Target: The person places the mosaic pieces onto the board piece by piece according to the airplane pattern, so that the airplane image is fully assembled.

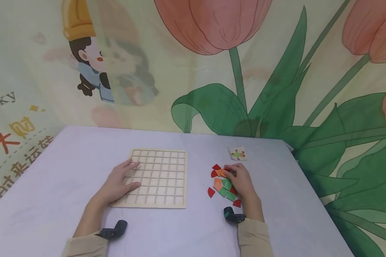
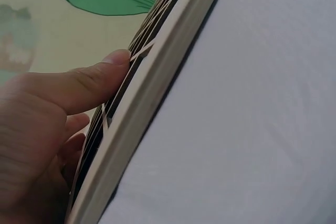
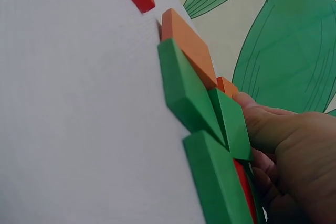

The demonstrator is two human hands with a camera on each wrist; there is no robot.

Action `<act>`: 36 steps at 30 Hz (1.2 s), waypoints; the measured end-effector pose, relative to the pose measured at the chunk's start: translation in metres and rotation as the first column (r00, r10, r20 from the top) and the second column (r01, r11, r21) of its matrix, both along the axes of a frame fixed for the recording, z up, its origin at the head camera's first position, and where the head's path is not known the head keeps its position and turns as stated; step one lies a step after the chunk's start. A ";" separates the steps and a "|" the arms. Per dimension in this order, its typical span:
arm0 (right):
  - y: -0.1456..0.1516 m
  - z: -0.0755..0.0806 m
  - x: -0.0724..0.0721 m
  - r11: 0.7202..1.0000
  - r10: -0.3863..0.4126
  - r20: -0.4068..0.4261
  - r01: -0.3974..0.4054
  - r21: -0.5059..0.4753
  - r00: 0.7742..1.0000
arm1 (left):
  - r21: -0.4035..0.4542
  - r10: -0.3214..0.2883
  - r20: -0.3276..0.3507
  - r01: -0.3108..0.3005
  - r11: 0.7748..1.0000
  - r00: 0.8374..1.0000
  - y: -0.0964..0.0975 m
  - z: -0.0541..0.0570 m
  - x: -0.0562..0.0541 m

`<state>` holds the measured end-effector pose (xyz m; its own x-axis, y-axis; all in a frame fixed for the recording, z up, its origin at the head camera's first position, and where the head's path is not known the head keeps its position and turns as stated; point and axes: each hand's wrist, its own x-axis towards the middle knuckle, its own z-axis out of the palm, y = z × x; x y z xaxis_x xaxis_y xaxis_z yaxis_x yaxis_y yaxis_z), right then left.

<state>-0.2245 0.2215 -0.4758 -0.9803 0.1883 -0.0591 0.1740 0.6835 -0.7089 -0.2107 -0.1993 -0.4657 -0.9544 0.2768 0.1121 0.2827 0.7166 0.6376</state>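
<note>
On the square, pale wooden gridded board [image 1: 161, 179], the left hand [image 1: 118, 182] lies spread — likely steadying it; the right hand [image 1: 243, 181] touches flat red, orange, green blocks [image 1: 226, 184] — pinch unclear.

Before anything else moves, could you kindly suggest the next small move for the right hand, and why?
Perhaps the right hand should lift the orange block next to it: that block seems easy to reach, the coloured blocks in view lie off the board, and the left hand rests on the board's left side.
</note>
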 end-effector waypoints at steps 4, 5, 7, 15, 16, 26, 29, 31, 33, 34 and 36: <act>-0.001 0.003 0.000 1.000 0.002 0.007 -0.002 0.021 1.000 | -0.026 0.006 -0.060 -0.008 1.000 0.998 0.004 -0.003 -0.001; -0.002 0.003 0.000 1.000 0.001 0.009 -0.001 0.019 1.000 | -0.036 0.011 -0.073 -0.013 0.999 0.997 0.005 -0.004 -0.001; -0.002 0.002 0.000 1.000 -0.001 0.012 0.000 0.024 1.000 | -0.058 0.015 -0.091 -0.021 0.998 0.996 0.008 -0.005 -0.002; -0.001 0.000 -0.003 0.999 -0.011 0.012 0.010 0.043 1.000 | -0.112 0.023 -0.097 -0.034 0.993 0.995 0.016 -0.007 -0.002; -0.002 0.000 -0.003 0.999 -0.013 0.015 0.012 0.036 1.000 | -0.114 0.023 -0.097 -0.034 0.993 0.995 0.016 -0.006 -0.002; -0.004 0.001 -0.002 1.000 -0.028 0.036 0.028 -0.004 0.999 | -0.096 0.010 -0.084 -0.018 0.995 0.996 0.011 -0.001 -0.001; -0.004 0.002 -0.001 1.000 -0.022 0.034 0.022 0.012 0.999 | -0.089 0.012 -0.073 -0.018 0.996 0.997 0.011 -0.001 -0.001; -0.004 0.001 -0.001 1.000 -0.016 0.031 0.016 0.020 0.999 | -0.094 0.008 -0.071 -0.015 0.995 0.997 0.010 -0.002 -0.002; -0.003 0.001 -0.001 1.000 -0.008 0.026 0.008 0.018 1.000 | -0.096 0.007 -0.069 -0.014 0.995 0.998 0.010 -0.003 -0.002; -0.003 0.001 -0.001 1.000 -0.005 0.025 0.005 0.014 1.000 | -0.094 0.006 -0.072 -0.013 0.995 0.997 0.010 -0.003 -0.002; -0.003 0.001 -0.001 1.000 -0.006 0.029 0.006 -0.001 1.000 | -0.093 0.003 -0.077 -0.010 0.996 0.997 0.010 -0.004 -0.003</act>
<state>-0.2251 0.2188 -0.4748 -0.9772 0.1937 -0.0874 0.1981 0.6815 -0.7045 -0.2138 -0.1896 -0.4701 -0.9459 0.2829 0.1591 0.3231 0.7740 0.5446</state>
